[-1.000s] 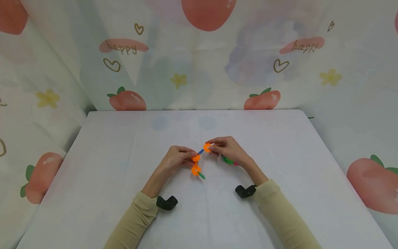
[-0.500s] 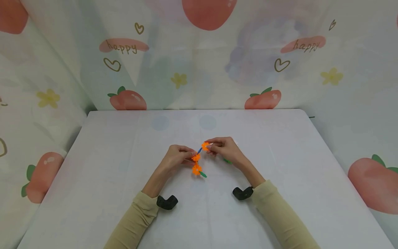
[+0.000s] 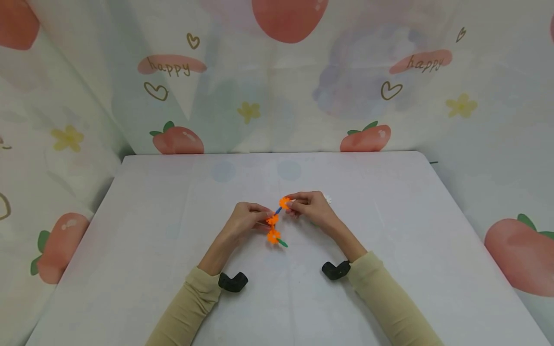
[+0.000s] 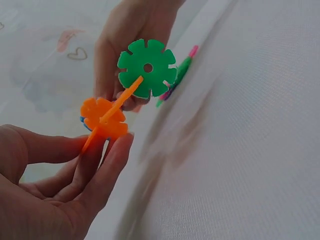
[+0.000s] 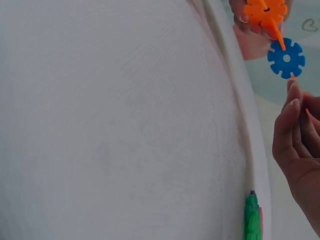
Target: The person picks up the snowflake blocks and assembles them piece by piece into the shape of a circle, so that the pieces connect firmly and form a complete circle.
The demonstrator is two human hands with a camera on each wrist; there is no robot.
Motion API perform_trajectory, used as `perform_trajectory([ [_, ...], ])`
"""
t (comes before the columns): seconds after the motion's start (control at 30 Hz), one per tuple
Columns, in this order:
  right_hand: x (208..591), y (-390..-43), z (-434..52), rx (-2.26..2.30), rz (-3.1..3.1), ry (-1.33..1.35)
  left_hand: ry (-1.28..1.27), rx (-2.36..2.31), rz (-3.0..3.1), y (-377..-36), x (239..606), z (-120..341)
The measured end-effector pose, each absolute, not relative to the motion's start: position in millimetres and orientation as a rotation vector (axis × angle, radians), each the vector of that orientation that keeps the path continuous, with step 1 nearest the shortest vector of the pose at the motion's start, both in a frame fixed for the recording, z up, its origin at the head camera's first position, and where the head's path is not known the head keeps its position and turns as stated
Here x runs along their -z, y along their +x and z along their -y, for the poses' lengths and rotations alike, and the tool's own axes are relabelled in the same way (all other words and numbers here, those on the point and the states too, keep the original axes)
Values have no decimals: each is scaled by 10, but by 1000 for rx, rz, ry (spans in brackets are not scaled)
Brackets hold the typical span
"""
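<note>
A chain of plastic snowflake discs (image 3: pixel 273 226) is held just above the white table (image 3: pixel 173 230), made of orange discs, a blue disc (image 3: pixel 278 210) and a green disc (image 3: pixel 282 243) at the near end. My left hand (image 3: pixel 265 219) pinches an orange disc (image 4: pixel 104 120) in the middle of the chain. My right hand (image 3: pixel 291 204) pinches the far orange disc (image 3: pixel 284 202). In the left wrist view the green disc (image 4: pixel 147 67) stands edge-on to the orange one. The right wrist view shows the blue disc (image 5: pixel 286 58) beside my right fingertips (image 5: pixel 292 102).
A small cluster of green and pink discs (image 4: pixel 177 80) lies on the table under my right hand, seen also as a green edge (image 5: pixel 252 220). A small white piece (image 3: pixel 328 198) lies just beyond the right hand. Printed fabric (image 3: pixel 277 86) walls the table's back and sides.
My right hand and forearm have shifted slightly left, now covering the green and pink cluster in the head view. The white piece beyond it has come into view. The left hand holds still.
</note>
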State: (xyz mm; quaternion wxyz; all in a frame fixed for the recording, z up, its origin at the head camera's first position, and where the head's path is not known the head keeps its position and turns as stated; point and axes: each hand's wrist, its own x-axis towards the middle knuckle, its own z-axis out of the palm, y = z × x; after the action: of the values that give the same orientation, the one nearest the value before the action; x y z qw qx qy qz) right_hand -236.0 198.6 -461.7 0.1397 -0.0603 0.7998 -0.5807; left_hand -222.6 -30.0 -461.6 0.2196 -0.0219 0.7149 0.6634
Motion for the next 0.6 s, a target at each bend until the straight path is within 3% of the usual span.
perform_trajectory([
  [0.6, 4610, -2336, -1976, 1705, -2269, -232, -107, -1866, -1968, -2206, 4633, 262],
])
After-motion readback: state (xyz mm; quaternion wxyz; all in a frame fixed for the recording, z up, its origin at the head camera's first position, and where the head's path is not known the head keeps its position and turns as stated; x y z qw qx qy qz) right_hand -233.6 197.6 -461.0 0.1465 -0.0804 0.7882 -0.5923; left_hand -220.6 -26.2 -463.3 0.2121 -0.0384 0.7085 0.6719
